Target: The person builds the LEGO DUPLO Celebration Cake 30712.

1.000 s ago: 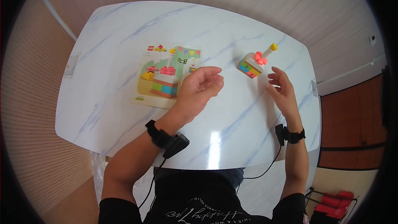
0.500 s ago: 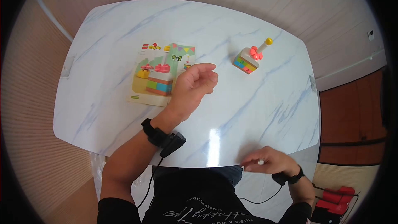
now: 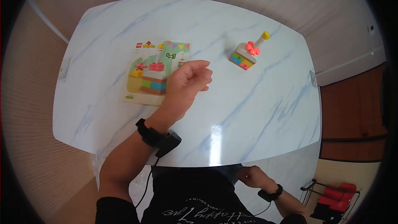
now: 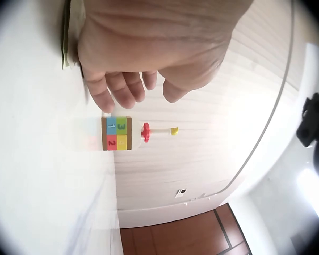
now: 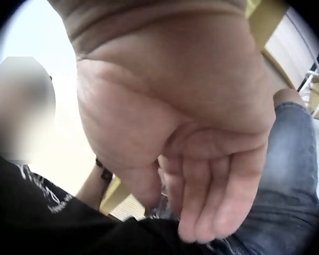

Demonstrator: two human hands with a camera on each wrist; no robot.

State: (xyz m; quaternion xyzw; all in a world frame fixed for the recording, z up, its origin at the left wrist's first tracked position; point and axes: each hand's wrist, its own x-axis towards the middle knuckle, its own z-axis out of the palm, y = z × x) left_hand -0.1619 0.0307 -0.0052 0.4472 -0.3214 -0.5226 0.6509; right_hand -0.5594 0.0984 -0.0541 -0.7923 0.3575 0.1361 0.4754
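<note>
A small toy-brick cake (image 3: 243, 58) stands upright on the table, with numbered coloured blocks, a white top, a red flower piece and a white candle tipped yellow. My left hand (image 3: 186, 84) rests over the right part of a Duplo booklet (image 3: 143, 72), fingers loosely bent and holding nothing; it covers some of the cover. In the left wrist view the cake (image 4: 117, 134) appears beyond those fingertips, apart from them. Off the table's front edge, my right hand (image 3: 253, 177) hangs beside the lap. The right wrist view shows its fingers (image 5: 223, 196) relaxed, with nothing in them.
The white marbled table (image 3: 265, 112) has a curved front edge close to the body. Black cameras are strapped to both wrists, with a cable (image 3: 146, 182) trailing from the left one. A dark rack with red items (image 3: 338, 197) stands on the floor at the right.
My right hand has left the spot near the cake and dropped back past the table edge to the lap. My left hand stays by the booklet; the head view has shifted slightly.
</note>
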